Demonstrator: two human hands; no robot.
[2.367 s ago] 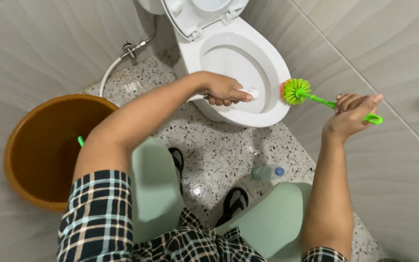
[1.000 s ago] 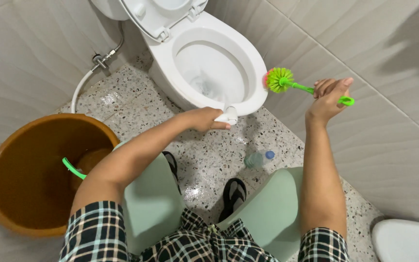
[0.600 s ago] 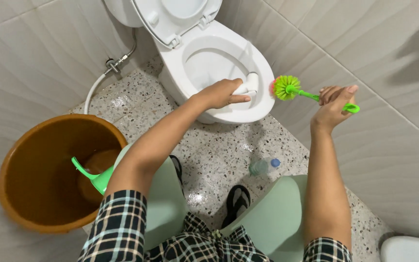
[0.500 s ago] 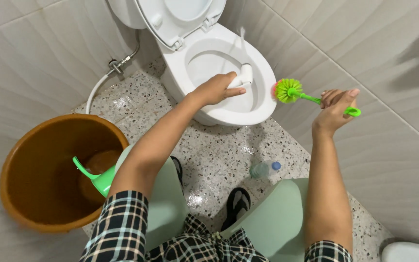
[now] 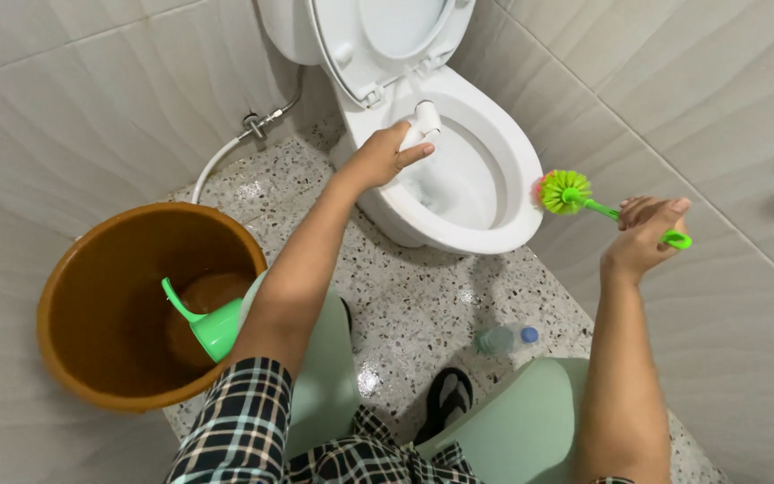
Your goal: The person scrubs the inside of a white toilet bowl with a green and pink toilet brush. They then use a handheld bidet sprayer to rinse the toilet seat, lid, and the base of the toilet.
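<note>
My left hand [image 5: 385, 157] grips a white hand sprayer [image 5: 423, 121] and holds it over the left rim of the white toilet bowl [image 5: 485, 237], whose seat and lid are raised. My right hand [image 5: 642, 235] holds the green handle of a toilet brush [image 5: 568, 192]. Its green bristle head hangs just outside the bowl's right rim, next to the tiled wall.
A brown bucket [image 5: 73, 269] with a green dipper [image 5: 203, 323] inside stands at the left. The sprayer's white hose [image 5: 217, 166] runs to a wall valve. A small plastic bottle with a blue cap [image 5: 505, 339] lies on the speckled floor. Tiled walls close in left and right.
My left hand has moved the sprayer from the bowl's front rim across to its left side near the hinge. The brush stays held beside the right rim.
</note>
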